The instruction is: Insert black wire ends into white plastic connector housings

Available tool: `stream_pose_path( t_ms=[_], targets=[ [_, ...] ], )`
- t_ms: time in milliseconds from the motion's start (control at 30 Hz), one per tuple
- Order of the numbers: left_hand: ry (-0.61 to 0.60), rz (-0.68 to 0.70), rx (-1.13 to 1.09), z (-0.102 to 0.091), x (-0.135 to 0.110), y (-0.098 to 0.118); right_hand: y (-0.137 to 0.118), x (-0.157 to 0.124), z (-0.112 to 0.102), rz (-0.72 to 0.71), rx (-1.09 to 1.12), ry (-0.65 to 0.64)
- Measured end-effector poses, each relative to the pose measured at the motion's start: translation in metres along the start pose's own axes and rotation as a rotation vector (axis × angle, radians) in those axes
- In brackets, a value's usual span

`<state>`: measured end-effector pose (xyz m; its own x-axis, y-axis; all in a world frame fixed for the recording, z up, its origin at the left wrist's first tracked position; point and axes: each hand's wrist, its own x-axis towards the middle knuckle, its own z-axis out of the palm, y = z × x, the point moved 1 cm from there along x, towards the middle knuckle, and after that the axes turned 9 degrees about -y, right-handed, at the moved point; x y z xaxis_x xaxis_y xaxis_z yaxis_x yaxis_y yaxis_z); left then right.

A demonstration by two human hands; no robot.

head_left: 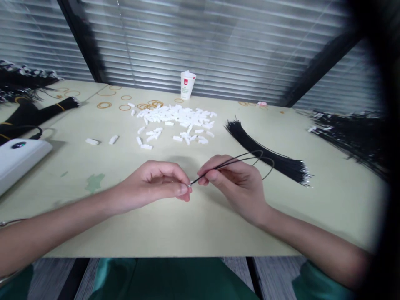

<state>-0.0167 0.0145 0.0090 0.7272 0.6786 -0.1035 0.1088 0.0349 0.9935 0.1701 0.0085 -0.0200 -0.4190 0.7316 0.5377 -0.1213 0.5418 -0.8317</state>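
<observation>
My left hand (159, 182) is closed in a pinch, thumb against fingertips. A tiny pale or silvery bit shows at those fingertips; the rest of what they hold is hidden. Thin black wires (235, 160) run from that spot through my right hand (236, 183), which is closed on them between thumb and fingers. Beyond the right hand the wires bend round in loops. Both hands are above the table, close together. Past them lies a scattered pile of small white plastic connectors (178, 114). A bundle of black wires (265, 152) with silvery ends rests beyond my right hand.
A paper cup (187, 86) stands at the back of the table (175, 233), near rubber bands (104, 105). More black wire bundles lie at the left (40, 112) and right (353, 137). A white device (23, 160) sits at the left edge. Blinds (200, 46) hang behind.
</observation>
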Motion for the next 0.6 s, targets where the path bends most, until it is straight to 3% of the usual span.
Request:
stream_pose_path(
  t_ms=[600],
  targets=[
    [-0.030,-0.038,-0.075,-0.0005,0.0002,-0.0006,-0.0038,0.0012,0.0018,0.006,-0.042,-0.053]
  ],
)
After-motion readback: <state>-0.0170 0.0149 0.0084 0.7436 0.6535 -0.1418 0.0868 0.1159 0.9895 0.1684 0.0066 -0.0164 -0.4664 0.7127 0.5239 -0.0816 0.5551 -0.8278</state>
